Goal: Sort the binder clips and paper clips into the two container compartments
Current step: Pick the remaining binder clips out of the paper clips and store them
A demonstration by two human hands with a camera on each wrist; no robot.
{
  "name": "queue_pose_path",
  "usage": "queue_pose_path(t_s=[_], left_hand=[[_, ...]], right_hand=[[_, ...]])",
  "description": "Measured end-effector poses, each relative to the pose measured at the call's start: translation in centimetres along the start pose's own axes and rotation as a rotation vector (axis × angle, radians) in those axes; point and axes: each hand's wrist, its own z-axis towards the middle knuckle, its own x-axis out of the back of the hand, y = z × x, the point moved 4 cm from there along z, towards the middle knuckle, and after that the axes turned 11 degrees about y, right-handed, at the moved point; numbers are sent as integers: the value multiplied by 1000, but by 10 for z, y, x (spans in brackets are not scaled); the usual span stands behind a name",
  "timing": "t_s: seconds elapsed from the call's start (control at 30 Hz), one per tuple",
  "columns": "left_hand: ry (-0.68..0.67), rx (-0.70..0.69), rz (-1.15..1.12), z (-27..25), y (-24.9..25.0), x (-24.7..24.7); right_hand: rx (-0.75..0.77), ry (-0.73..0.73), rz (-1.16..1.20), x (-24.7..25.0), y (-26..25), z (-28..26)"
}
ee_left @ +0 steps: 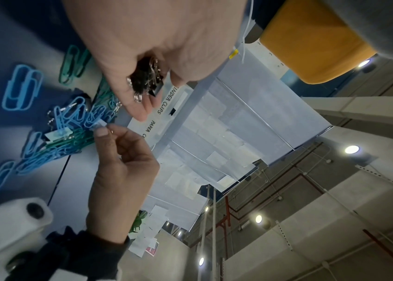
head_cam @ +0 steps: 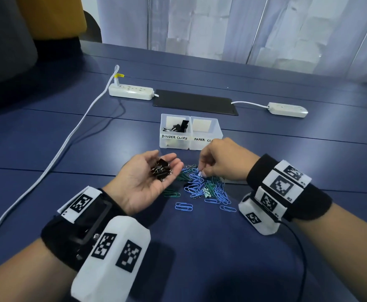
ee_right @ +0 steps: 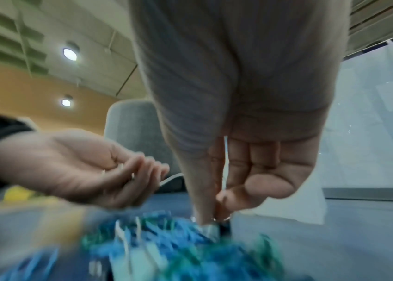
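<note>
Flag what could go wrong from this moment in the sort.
The left hand cups a loose heap of black binder clips in an upturned palm; a tilt could spill them back into the paper clip pile. The right hand pinches a small pale clip tangled among paper clips, so it may drag some along.

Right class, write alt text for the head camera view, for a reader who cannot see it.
A person's left hand cups black binder clips palm up, while the right hand pinches a small pale clip from a pile of blue and green paper clips on a dark blue table. Behind stands a clear two-compartment container; the one labelled BINDER CLIPS holds some black clips.
</note>
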Motion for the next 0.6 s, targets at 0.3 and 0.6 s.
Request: queue_pose_path(t_s=[0.3, 0.6], left_hand=[[21, -51, 47, 2, -7, -9], [113, -160, 75, 8, -2, -4]], right_hand=[[86, 32, 126, 40, -19, 4], [-113, -254, 352, 12, -3, 2]])
